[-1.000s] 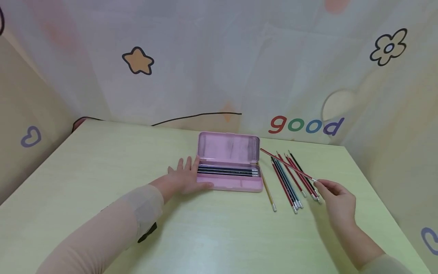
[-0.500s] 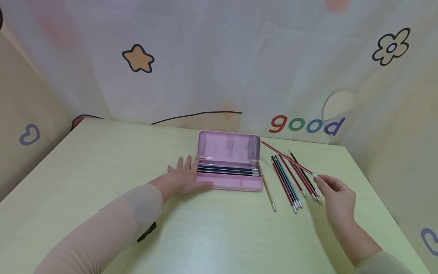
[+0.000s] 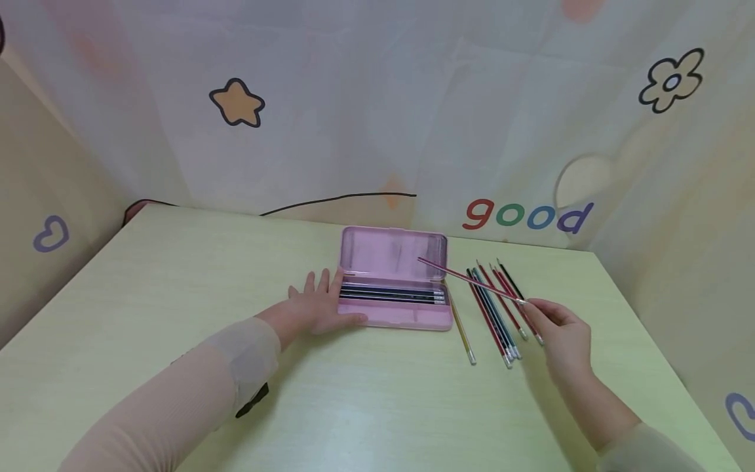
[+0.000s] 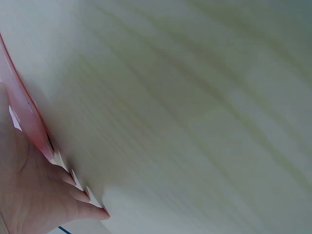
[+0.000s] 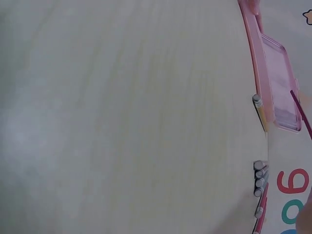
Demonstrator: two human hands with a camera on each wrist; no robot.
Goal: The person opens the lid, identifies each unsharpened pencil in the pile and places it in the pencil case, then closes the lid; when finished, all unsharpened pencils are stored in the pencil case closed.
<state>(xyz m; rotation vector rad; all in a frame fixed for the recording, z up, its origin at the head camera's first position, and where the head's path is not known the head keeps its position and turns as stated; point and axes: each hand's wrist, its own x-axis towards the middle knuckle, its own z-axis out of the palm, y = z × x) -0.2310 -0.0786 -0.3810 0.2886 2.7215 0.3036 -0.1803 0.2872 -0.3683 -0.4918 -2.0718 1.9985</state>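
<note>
A pink pencil case (image 3: 394, 317) lies with its lid up in the middle of the table, and several dark pencils (image 3: 389, 294) rest side by side in it. My left hand (image 3: 315, 309), fingers spread straight, rests against the case's left end; the left wrist view shows the palm beside the pink wall (image 4: 29, 117). My right hand (image 3: 563, 334) pinches a red pencil (image 3: 472, 280) near its eraser end, holding it above the loose pencils. The pencil's far tip overlaps the lid in the head view. In the right wrist view only a sliver of that hand (image 5: 304, 217) appears.
Several loose red, blue and black pencils (image 3: 492, 314) lie right of the case, their eraser ends toward me. A yellow pencil (image 3: 464, 334) lies close along the case's right side. A printed cloth (image 3: 354, 131) hangs behind the table (image 3: 366, 406).
My right hand has moved left with the red pencil, whose tip now reaches over the lid's right part. The left hand and the case have stayed in place.
</note>
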